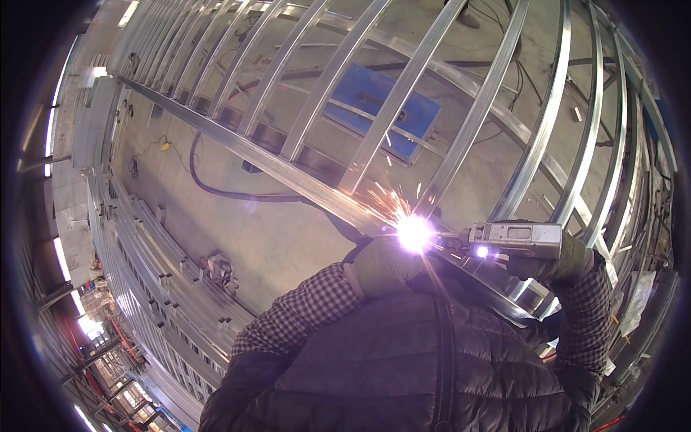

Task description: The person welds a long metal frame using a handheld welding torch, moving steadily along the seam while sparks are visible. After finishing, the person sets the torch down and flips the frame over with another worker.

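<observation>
Fingers, right hand (574, 258): closed round the rear end of the torch (520, 234), seen mostly from behind; each fingertip is not clear.
Fingers, left hand (389, 266): lie by the rail (288, 173), just left of and below the glow (415, 232); glare and the glove's back hide the grip, so I cannot tell how far open they are or whether they hold anything.
Frame (333, 85): metal, spreading from the hands up to the top edge of the view, over a pale floor (180, 209).
Rail's long axis: slants from upper left to lower right, passing under the torch's front end and between frame and body.
Bars (407, 90): side by side, long axes rising from the rail toward upper right; the foot of one comes down just above the glow.
Torch's place: right of the glow, above the rail's lower-right stretch, its rear in the right hand.
Torch's long axis: near level, left to right across the view, crossing the rail's slant.
Nozzle (452, 236): points left, straight at the glow.
Nearer hand to the glow: the left, close beside it; the right sits farther off, a torch's length away.
Sparks (392, 205): fan from the glow toward upper left; what the glow covers is hidden.
</observation>
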Motion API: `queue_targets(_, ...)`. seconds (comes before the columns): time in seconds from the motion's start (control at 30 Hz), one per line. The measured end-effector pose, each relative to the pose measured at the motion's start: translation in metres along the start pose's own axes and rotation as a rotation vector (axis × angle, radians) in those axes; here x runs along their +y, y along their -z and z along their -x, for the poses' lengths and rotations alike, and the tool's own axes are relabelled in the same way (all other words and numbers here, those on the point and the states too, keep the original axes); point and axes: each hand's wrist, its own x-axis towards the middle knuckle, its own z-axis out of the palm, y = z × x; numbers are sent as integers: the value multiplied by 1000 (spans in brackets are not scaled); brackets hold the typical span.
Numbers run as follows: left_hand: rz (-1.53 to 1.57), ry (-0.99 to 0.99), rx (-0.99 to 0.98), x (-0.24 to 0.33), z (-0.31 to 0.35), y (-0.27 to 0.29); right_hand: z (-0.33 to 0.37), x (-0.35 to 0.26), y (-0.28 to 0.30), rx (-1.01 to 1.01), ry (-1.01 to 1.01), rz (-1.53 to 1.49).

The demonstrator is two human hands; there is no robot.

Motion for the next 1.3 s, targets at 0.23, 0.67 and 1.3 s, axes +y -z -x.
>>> queue_targets(0.23,-7,6,-9,4,-1,-1,4,3,-4,30,-100,-163)
queue_targets(0.67,-34,28,-39,16,7,-1,10,-1,-1,-13,-34,103)
queue_targets(1.3,-57,51,-283,58,-14,-46,95,-1,-2,99,-93,88)
